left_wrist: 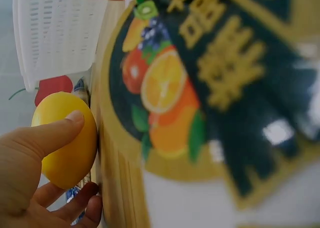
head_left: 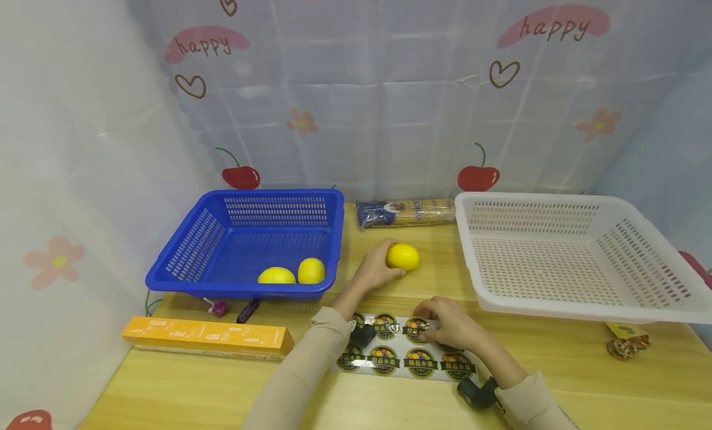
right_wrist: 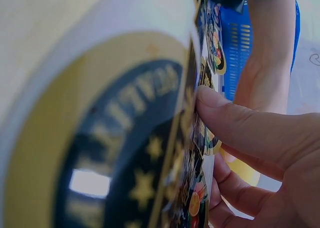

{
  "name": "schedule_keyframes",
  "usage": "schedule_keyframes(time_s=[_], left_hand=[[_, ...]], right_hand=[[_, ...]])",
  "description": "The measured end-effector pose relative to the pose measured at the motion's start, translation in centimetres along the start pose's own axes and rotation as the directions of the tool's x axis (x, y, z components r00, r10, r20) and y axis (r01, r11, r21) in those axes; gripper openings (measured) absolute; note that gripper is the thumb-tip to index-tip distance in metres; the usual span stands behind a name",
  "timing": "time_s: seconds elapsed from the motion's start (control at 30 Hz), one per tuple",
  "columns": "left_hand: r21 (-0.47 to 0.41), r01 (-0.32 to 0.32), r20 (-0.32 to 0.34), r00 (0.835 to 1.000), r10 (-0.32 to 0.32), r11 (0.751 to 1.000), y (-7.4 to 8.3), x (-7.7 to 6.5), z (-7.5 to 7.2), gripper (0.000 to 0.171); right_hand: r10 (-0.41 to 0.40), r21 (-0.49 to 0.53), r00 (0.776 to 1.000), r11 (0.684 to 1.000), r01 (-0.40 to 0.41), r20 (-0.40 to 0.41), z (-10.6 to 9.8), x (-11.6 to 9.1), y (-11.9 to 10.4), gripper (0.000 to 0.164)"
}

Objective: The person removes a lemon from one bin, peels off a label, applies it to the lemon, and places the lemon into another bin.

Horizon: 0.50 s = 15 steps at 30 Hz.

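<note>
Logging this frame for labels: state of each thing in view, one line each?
left hand: grips the lemon on the table
right hand: fingertips picking at a sticker on the sticker sheet
blue basket: holds two lemons
white basket: nothing visible inside
orange box: closed, lying flat

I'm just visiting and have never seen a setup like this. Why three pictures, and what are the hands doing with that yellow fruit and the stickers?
There is no machine here: a person works with bare hands and wears three cameras. The wide picture comes from the head; the two close, blurry ones come from each wrist.

The left hand holds a yellow fruit on the wooden table. The right hand pinches a sticker on the sticker sheet, seemingly at its edge.

A blue basket holds two more yellow fruits. The white basket looks empty. An orange box lies in front of the blue basket, and a wrapped packet lies at the back.
</note>
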State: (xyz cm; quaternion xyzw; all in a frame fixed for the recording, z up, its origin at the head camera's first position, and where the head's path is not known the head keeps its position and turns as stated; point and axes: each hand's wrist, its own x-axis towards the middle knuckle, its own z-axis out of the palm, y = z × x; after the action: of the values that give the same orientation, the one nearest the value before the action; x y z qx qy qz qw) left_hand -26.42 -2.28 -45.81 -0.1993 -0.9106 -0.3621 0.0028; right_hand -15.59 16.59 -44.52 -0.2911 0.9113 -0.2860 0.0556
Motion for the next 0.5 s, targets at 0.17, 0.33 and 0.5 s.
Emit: schedule_keyframes(time_s=[0.17, 0.33, 0.5], left_hand=[[-0.01, 0.007, -0.002, 1.0, -0.007, 1.0, -0.04, 0.47, 0.16, 0.067], [-0.018, 0.016, 0.013, 1.0, -0.016, 1.0, 0.01, 0.18, 0.07, 0.072], [-0.017, 0.026, 0.049, 0.998, -0.025, 1.0, 0.01, -0.2, -0.17, 0.079]], right_hand=[[0.002, 0.0, 1.0, 1.0, -0.002, -0.006, 0.02, -0.11, 0.02, 0.034], [-0.003, 0.008, 1.0, 1.0, 0.003, -0.002, 0.01, -0.13, 0.0, 0.034], [-0.008, 0.016, 1.0, 1.0, 0.008, 0.001, 0.0, -0.11, 0.04, 0.033]])
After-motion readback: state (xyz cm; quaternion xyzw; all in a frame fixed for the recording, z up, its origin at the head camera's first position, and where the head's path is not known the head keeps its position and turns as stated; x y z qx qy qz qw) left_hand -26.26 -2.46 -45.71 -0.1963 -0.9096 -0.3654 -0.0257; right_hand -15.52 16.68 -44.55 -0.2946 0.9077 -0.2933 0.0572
